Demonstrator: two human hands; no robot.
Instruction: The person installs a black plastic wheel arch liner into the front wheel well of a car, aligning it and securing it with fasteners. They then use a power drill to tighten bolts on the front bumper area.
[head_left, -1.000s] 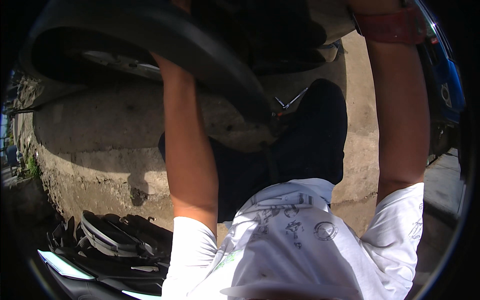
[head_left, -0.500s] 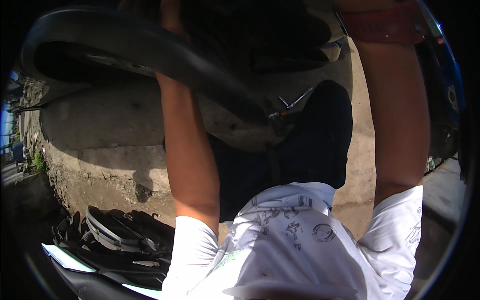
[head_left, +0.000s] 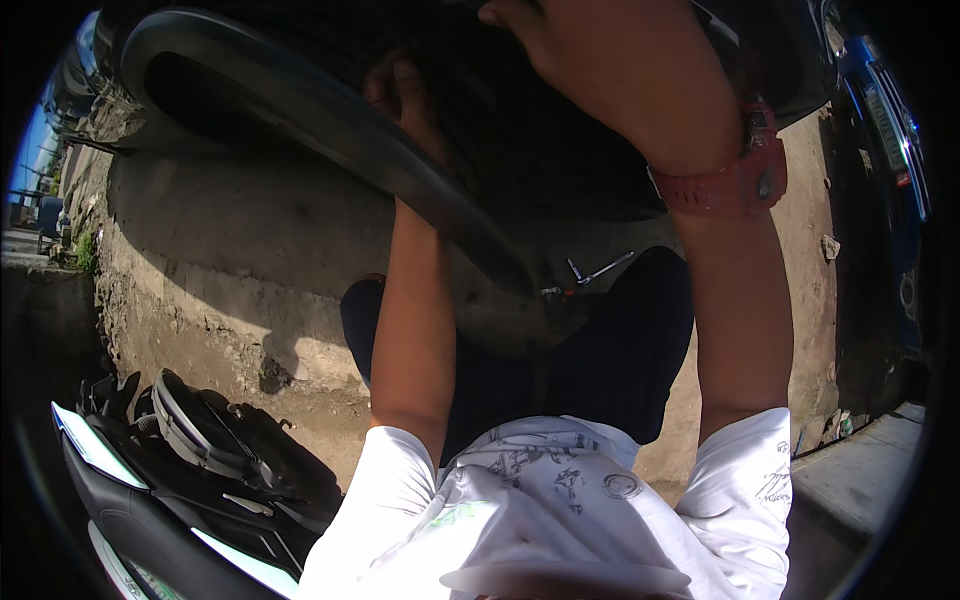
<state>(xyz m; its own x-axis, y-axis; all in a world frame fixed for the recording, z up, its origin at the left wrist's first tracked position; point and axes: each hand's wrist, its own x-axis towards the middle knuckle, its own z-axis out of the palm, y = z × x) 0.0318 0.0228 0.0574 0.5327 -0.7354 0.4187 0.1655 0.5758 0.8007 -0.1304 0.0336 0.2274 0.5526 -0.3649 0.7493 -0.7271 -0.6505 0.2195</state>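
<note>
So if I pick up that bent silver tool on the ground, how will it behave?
The silver tool is probably stiff, as its slim arms look metallic and straight. Its bent shape should keep it from rolling freely. The shiny finish might feel slightly slick.

- A single view: the left fisheye on the wearer's head, facing steeply down.
- Nearest, at bottom centre, the wearer's own shirt, seen from above.
- Forearms run up the frame; the left hand sits near the top, the right hand cut by the upper edge.
- Ground lies farther off.
- Wide reach: motorcycle lower left, blue vehicle bent along the right rim.
</note>
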